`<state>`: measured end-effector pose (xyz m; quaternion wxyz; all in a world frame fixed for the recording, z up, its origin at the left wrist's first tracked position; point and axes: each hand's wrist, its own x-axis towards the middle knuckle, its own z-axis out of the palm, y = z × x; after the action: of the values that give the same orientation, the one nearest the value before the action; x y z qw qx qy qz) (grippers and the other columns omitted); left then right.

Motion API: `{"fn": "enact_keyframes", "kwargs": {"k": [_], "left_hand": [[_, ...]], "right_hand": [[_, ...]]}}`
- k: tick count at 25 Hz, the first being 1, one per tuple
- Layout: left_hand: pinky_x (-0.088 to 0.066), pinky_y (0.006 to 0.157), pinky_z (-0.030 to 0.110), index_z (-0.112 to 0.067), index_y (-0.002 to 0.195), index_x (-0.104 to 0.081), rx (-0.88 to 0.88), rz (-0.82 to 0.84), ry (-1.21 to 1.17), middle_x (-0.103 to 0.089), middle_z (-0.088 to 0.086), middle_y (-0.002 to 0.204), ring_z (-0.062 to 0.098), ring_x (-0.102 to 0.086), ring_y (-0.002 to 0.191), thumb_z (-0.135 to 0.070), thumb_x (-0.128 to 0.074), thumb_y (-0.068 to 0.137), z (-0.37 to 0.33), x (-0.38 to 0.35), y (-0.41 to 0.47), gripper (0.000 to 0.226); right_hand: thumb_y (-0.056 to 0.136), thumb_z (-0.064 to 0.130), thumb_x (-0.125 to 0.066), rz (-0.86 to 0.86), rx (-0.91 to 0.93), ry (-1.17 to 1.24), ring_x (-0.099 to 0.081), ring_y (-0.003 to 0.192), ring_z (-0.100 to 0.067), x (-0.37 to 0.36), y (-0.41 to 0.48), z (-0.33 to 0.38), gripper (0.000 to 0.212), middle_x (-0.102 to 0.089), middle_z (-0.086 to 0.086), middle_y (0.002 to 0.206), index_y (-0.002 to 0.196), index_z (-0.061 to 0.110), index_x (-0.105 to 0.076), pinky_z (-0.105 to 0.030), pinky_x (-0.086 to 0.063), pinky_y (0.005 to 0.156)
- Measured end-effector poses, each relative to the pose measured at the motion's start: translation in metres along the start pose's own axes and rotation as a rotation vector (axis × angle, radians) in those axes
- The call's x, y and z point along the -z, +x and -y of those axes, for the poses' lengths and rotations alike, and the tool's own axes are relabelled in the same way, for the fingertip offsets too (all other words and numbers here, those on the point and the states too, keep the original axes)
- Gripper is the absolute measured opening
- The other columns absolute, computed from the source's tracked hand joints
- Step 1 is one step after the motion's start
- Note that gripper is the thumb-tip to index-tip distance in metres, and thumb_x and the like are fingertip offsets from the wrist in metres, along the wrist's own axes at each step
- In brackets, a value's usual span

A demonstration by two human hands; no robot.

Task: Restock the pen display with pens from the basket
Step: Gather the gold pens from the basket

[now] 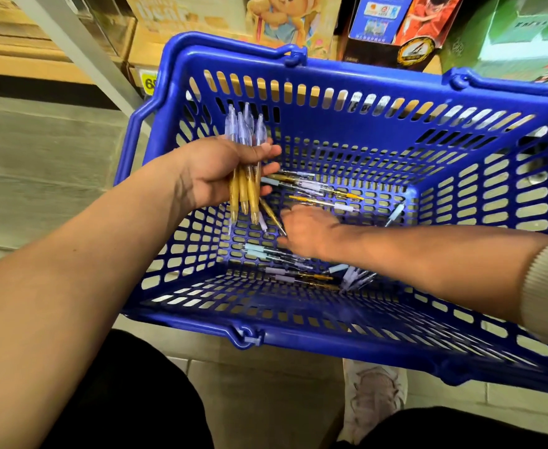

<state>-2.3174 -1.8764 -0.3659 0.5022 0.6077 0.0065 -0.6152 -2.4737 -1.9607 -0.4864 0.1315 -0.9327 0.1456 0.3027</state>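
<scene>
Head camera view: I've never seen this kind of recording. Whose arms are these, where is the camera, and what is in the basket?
There is no robot here. The camera sits on a person's head and looks down, so both bare arms are theirs. The left hand grips a bunch of clear pens with gold grips over a blue slotted plastic basket. More loose pens lie scattered on its floor. The right hand reaches down among them; whether it holds one is hidden. Boxed goods on shelves stand behind.
</scene>
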Motion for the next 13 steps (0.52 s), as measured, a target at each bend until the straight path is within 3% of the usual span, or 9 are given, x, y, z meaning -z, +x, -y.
{"fn": "enact_keyframes", "kwargs": {"k": [2,4,8,10,13], "left_hand": [[-0.064,0.073,0.041,-0.012,0.100,-0.069,-0.005,0.018,-0.014,-0.079,-0.002,0.101,0.013,-0.076,0.092,-0.019,-0.070,0.082,0.001,0.001,-0.002,0.020],[-0.064,0.073,0.043,-0.011,0.102,-0.067,-0.013,0.024,-0.042,-0.080,0.000,0.099,0.015,-0.077,0.090,-0.018,-0.065,0.090,0.001,0.003,-0.004,0.014],[-0.063,0.078,0.044,-0.013,0.107,-0.064,0.001,0.033,-0.058,-0.079,-0.001,0.099,0.013,-0.077,0.089,-0.013,-0.051,0.103,0.000,0.007,-0.008,0.013],[-0.063,0.080,0.046,-0.010,0.108,-0.064,0.006,0.052,-0.046,-0.079,-0.002,0.106,0.013,-0.076,0.096,-0.012,-0.048,0.104,-0.001,0.007,-0.010,0.016],[-0.064,0.075,0.045,-0.005,0.111,-0.064,-0.002,0.068,-0.056,-0.078,-0.002,0.109,0.013,-0.076,0.097,-0.007,-0.047,0.104,-0.001,0.006,-0.012,0.018]], "right_hand": [[0.098,0.030,-0.060,0.062,-0.008,0.081,-0.059,0.105,-0.027,-0.004,0.001,0.007,0.034,-0.051,-0.007,0.120,0.127,0.012,-0.052,-0.038,-0.054,0.074],[0.096,0.018,-0.060,0.068,-0.031,0.078,-0.058,0.096,-0.021,-0.006,0.004,0.007,0.022,-0.052,-0.003,0.112,0.118,0.012,-0.056,-0.031,-0.048,0.065],[0.096,0.025,-0.059,0.051,-0.169,0.115,-0.061,0.074,-0.017,0.007,0.005,-0.011,0.019,-0.060,-0.003,0.095,0.104,0.009,-0.055,-0.024,-0.041,0.046],[0.097,0.030,-0.056,0.026,-0.147,0.194,-0.058,0.077,-0.020,0.013,0.003,-0.025,0.024,-0.058,-0.005,0.097,0.107,0.011,-0.046,-0.026,-0.039,0.050],[0.096,0.036,-0.059,-0.007,-0.105,0.377,-0.058,0.091,-0.021,0.024,0.000,-0.039,0.022,-0.059,-0.002,0.106,0.110,0.020,-0.053,-0.028,-0.043,0.066]]}}
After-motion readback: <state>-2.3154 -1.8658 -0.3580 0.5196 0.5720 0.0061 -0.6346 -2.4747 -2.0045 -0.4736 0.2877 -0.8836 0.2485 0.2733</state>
